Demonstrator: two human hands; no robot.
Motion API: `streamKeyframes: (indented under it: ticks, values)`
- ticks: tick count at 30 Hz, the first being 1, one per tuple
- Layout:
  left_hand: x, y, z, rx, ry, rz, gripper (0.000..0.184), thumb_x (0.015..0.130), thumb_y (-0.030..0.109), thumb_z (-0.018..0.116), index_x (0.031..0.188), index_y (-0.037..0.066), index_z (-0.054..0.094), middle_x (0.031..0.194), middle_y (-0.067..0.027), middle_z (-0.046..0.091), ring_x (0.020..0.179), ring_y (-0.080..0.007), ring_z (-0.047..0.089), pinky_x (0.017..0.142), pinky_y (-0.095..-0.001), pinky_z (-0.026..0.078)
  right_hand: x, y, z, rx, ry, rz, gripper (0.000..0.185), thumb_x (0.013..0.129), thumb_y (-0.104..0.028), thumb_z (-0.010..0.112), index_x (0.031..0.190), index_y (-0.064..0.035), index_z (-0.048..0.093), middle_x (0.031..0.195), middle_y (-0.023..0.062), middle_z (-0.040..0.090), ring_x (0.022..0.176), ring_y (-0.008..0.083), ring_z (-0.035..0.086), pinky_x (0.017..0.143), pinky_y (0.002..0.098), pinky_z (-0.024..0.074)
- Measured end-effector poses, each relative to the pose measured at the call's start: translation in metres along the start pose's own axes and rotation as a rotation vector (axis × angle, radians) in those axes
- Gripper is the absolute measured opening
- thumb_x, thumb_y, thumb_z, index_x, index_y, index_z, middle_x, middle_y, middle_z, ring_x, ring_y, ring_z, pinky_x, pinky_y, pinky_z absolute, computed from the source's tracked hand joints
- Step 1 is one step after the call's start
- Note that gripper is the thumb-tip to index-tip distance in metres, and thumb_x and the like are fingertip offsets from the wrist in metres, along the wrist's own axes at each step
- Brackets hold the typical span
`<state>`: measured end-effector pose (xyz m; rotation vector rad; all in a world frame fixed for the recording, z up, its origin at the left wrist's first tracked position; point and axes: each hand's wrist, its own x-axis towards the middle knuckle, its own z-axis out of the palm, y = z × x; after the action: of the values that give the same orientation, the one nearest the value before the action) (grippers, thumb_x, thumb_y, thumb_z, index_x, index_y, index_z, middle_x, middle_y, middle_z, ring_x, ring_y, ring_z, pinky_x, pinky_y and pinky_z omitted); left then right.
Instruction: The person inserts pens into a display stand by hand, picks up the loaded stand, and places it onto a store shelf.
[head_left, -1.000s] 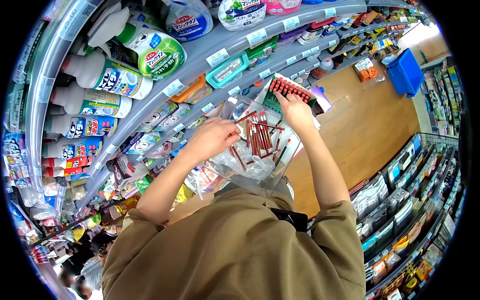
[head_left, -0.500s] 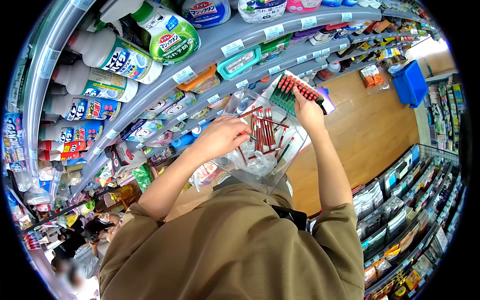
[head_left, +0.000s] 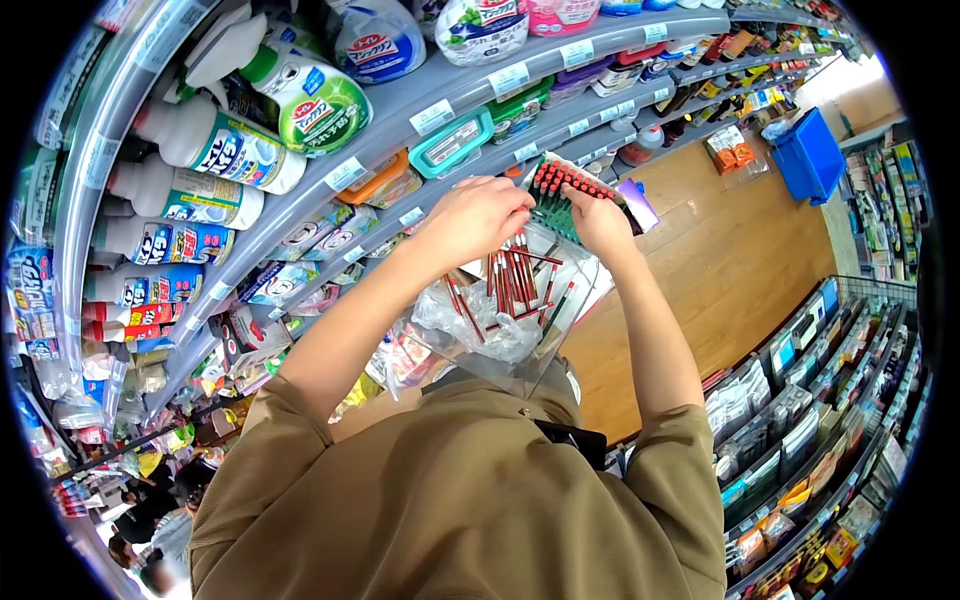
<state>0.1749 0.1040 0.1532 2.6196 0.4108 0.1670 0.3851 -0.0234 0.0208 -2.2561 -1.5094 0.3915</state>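
Observation:
My right hand [head_left: 604,228] grips a display box [head_left: 573,190] packed with upright, slim pencil-like sticks. Their red ends stand in rows over green sides, and a finger lies on top of them. My left hand [head_left: 474,218] is beside the box's left edge, fingertips pinched together; what is between them is too small to make out. Under both hands, loose dark-red pencil-like sticks [head_left: 514,272] lie in a clear plastic container [head_left: 545,362]. Crumpled clear plastic bags [head_left: 508,338] lie among them at the near side.
Shelves on the left hold cleaner bottles [head_left: 245,150], a green spray bottle [head_left: 318,105] and lidded tubs [head_left: 452,143]. A blue bin [head_left: 812,155] stands on the wooden floor [head_left: 690,275] at the right. Wire racks [head_left: 830,400] of packaged goods are at lower right. People appear at lower left.
My left hand has moved up and right from over the loose sticks to the box's edge. The box in my right hand has shifted slightly left, and the view has turned a little.

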Motion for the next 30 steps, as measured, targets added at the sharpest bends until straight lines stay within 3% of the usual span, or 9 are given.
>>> streamKeyframes:
  ticks: [5,8,13,30]
  values:
    - [-0.002,-0.001,0.004,-0.025,0.041,-0.008,0.021,0.095,0.023,0.064,0.108,0.008,0.072,0.103,-0.0128,0.07,0.103,-0.0334,0.066,0.094,-0.0444,0.051,-0.006,-0.003,0.0,-0.196,0.08,-0.108,0.034,0.092,-0.016,0.059,0.124,-0.0202,0.071,0.07,0.0162,0.069,0.065,0.0342,0.071,0.061,0.0484,0.0572]
    - [-0.01,-0.003,-0.003,-0.018,0.001,-0.045,0.021,0.095,0.023,0.063,0.107,0.008,0.072,0.103,-0.0128,0.07,0.103,-0.0335,0.066,0.095,-0.0443,0.05,-0.01,0.0,0.004,-0.125,0.063,-0.101,0.034,0.092,-0.017,0.059,0.124,-0.019,0.071,0.068,0.0165,0.068,0.064,0.0349,0.07,0.061,0.0479,0.0574]
    - [-0.024,-0.012,0.001,-0.032,0.043,-0.078,0.022,0.096,0.024,0.063,0.109,0.009,0.071,0.104,-0.0122,0.07,0.104,-0.0333,0.066,0.097,-0.0435,0.05,-0.006,-0.003,0.0,-0.043,0.038,-0.066,0.029,0.091,-0.017,0.062,0.117,-0.0178,0.074,0.08,0.0209,0.071,0.072,0.0385,0.071,0.069,0.0506,0.0581]
    - [-0.044,-0.021,0.007,-0.119,0.12,-0.124,0.022,0.096,0.023,0.062,0.11,0.008,0.071,0.109,-0.012,0.071,0.107,-0.0332,0.066,0.099,-0.0442,0.05,0.0,-0.014,0.003,-0.167,0.007,0.058,0.034,0.095,-0.019,0.058,0.125,-0.0199,0.072,0.077,0.0211,0.071,0.073,0.0383,0.071,0.069,0.0516,0.0571]
